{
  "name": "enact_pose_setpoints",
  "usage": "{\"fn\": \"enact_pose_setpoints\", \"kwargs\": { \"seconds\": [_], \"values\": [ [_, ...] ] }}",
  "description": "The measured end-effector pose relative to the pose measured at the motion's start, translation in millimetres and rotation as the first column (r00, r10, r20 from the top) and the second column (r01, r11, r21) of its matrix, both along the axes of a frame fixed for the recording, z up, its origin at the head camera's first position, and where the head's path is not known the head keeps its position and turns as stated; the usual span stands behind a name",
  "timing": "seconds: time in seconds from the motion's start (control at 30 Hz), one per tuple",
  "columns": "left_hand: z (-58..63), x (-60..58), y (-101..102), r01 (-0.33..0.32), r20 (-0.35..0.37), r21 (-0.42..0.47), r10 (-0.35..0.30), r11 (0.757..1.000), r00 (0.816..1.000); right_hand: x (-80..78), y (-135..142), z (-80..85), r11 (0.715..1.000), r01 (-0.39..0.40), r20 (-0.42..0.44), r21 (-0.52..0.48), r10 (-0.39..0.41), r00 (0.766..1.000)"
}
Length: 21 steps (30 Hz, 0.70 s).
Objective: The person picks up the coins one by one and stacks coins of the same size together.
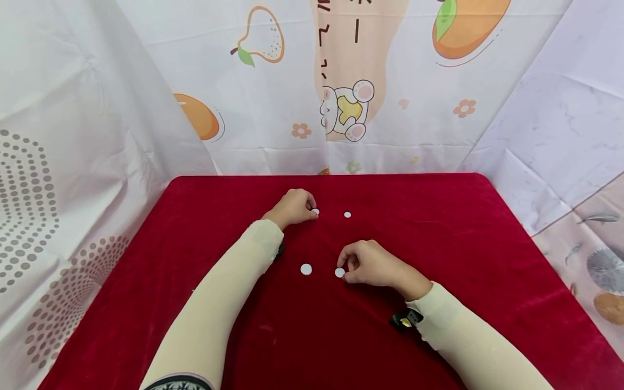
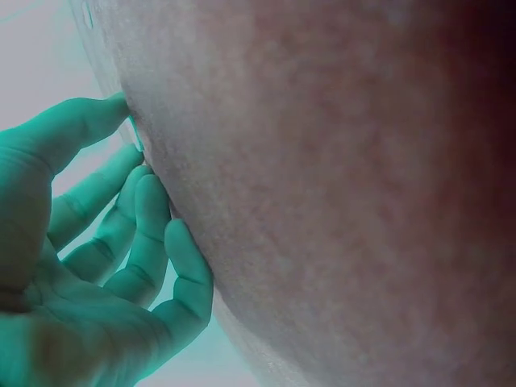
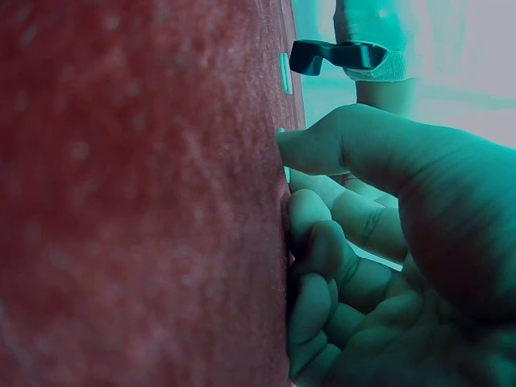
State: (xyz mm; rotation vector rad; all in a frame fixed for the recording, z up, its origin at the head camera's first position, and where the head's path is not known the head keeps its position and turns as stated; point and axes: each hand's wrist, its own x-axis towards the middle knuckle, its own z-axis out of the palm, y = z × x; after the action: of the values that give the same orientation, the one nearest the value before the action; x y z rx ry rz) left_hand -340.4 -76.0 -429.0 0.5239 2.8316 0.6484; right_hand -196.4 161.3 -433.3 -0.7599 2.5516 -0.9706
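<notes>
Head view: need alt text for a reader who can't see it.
A person's left hand pinches the far-left white disc and their right hand the near-right white disc on a red-covered table. Two more lie untouched: the far-right white disc and the near-left white disc. A fruit-patterned curtain hangs behind.

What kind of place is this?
Probably a curtained-off indoor work corner: a fruit-printed curtain hangs behind a red velvety tablecloth, with small white discs on it.
</notes>
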Motion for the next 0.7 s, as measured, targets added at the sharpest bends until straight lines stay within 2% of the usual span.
{"fn": "enact_pose_setpoints", "kwargs": {
  "seconds": [0.7],
  "values": [
    [0.6, -0.5, -1.9, 0.006, -0.006, 0.020, -0.006, 1.000, 1.000, 0.3, -0.1, -0.2, 1.000, -0.003, -0.019, -0.012, 0.003, 1.000]
  ]
}}
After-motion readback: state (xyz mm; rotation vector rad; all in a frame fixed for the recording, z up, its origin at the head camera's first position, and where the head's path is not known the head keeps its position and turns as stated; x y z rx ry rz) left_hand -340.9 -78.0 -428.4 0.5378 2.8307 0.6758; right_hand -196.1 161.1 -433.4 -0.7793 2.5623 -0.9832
